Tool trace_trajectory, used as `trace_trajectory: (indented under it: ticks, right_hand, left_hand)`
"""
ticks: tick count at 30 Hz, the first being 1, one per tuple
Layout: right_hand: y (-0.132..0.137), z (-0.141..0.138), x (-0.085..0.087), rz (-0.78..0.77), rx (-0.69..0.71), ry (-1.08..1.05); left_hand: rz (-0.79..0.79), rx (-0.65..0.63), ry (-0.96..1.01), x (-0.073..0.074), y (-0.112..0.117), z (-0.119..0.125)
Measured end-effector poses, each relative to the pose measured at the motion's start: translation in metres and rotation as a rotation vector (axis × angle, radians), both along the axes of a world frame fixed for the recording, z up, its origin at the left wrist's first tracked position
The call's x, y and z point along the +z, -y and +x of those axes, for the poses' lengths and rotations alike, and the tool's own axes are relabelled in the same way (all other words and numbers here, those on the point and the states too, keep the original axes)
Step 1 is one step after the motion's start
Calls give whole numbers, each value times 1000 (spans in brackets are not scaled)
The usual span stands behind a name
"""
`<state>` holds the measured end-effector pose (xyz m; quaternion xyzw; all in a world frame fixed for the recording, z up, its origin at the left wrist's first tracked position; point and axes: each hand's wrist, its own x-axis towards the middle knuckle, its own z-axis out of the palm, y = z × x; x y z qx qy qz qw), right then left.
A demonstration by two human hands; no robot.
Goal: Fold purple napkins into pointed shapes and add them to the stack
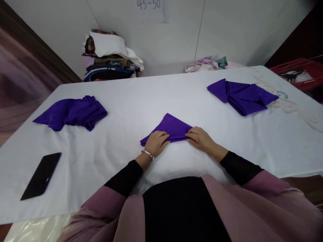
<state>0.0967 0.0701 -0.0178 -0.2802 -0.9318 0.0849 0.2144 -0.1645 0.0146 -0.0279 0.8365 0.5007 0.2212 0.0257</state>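
Note:
A purple cloth (174, 126), folded into a low triangle with its point facing away from me, lies on the white-covered table (141, 101). My left hand (155, 144), a silver bracelet on its wrist, grips the near edge left of the middle, fingers on top and thumb along the fold. The near right corner is pinched between the thumb and fingers of my right hand (201, 138). Layers of fabric show along the near edge, and part of it is hidden under my hands.
A bunched purple cloth (75, 112) lies to the left and a folded one (243, 94) at the far right. A dark phone-like slab (41, 176) rests front left. Stacked clothes (111, 64), a lilac fabric pile (202, 64) and a red basket (302, 65) stand beyond the table's edges.

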Motion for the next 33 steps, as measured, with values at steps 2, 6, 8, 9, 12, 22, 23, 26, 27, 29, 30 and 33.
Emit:
trace_trajectory:
  ticks: [2, 6, 8, 9, 12, 22, 23, 26, 27, 29, 30, 33]
  right_hand:
    - [1, -1, -1, 7, -1, -27]
    - [2, -1, -4, 1, 12, -70]
    - [1, -1, -4, -22, 25, -91]
    - [1, -1, -5, -38, 31, -104]
    - [0, -1, -5, -97, 38, -143]
    - [1, 0, -2, -91, 91, -77]
    - [1, 1, -2, -74, 95, -56]
    - [0, 2, -3, -18, 87, -17]
    - [0, 2, -3, 2, 84, -9]
    - [0, 1, -2, 41, 79, -4]
    - [0, 0, -1, 61, 70, -5]
    - [-1, -3, -1, 133, 26, -6]
  left_hand:
    - [24, -10, 33, -1, 0, 1]
    - [25, -31, 95, 1, 0, 2]
    - [8, -39, 119, 3, 0, 2]
    - [-2, -38, 134, 3, 1, 2]
    - [-37, -24, 180, 3, 1, 2]
    - [-32, -46, 29, 3, 3, 2]
    - [-22, -53, 0, 3, 4, 2]
    - [3, -63, -46, 3, 6, 1]
    - [10, -60, -51, 3, 6, 1]
    - [32, -47, -60, 4, 5, 1]
    - [48, -36, -67, 5, 4, 0]
    - [109, 3, -113, 8, 2, 0]
